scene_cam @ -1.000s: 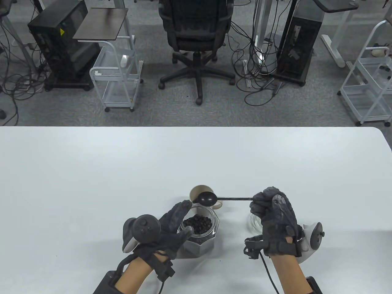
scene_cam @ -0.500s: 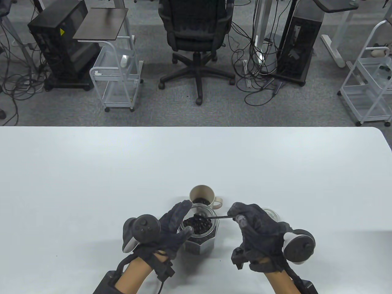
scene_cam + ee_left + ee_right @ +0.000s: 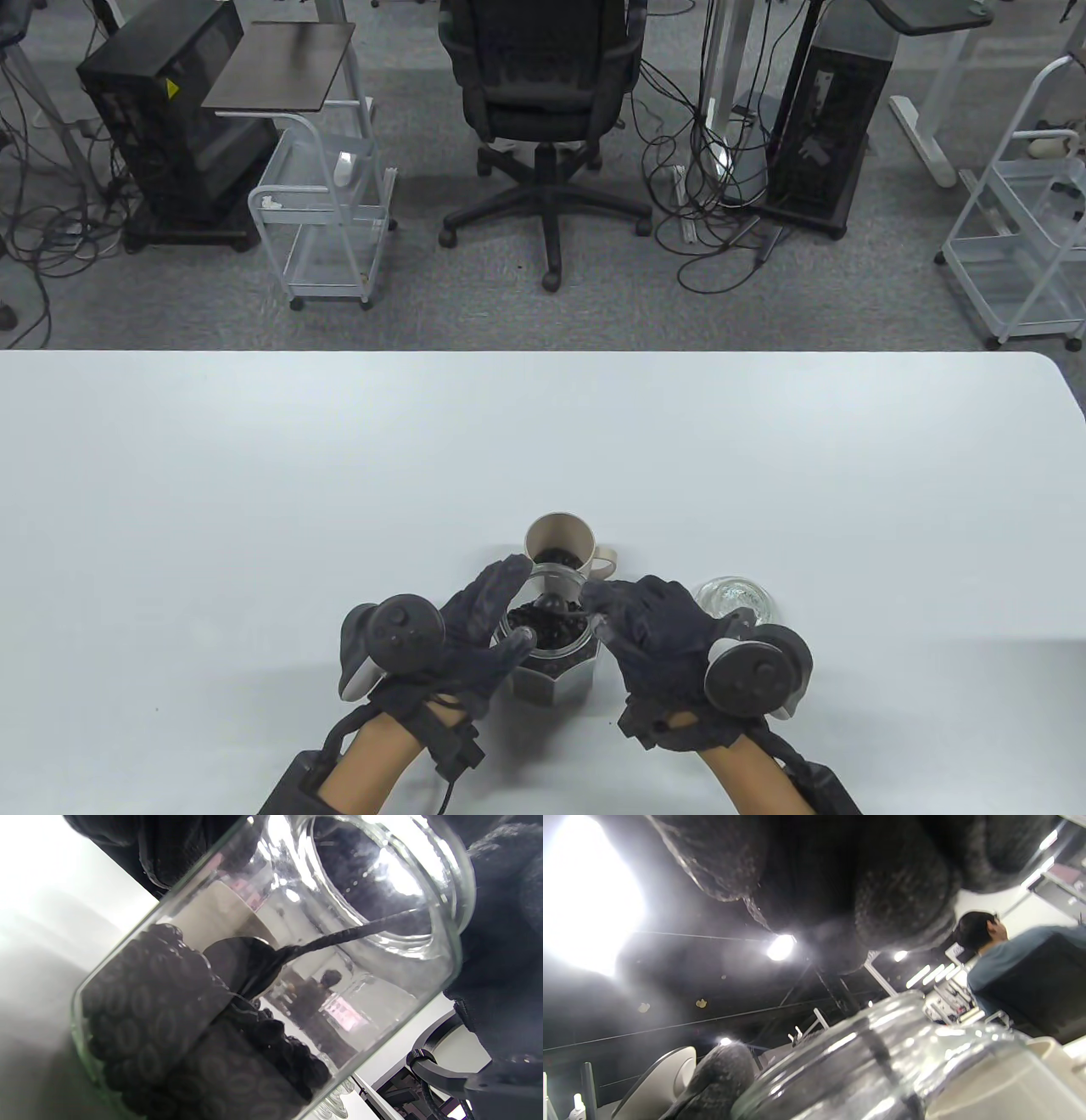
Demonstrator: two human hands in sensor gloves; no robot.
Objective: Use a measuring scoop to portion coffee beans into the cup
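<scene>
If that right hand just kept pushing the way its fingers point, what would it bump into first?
Most likely the open mouth of the glass jar, where the right hand already dips the scoop into the coffee beans. Depth is hard to judge; the left hand lies just beyond.

**The count on the counter**

We see two gloved hands, left (image 3: 475,632) and right (image 3: 657,637), one glass jar (image 3: 551,654) of beans, one scoop (image 3: 246,961), one beige cup (image 3: 560,539), one glass lid (image 3: 734,598) and one counter (image 3: 254,475).
</scene>
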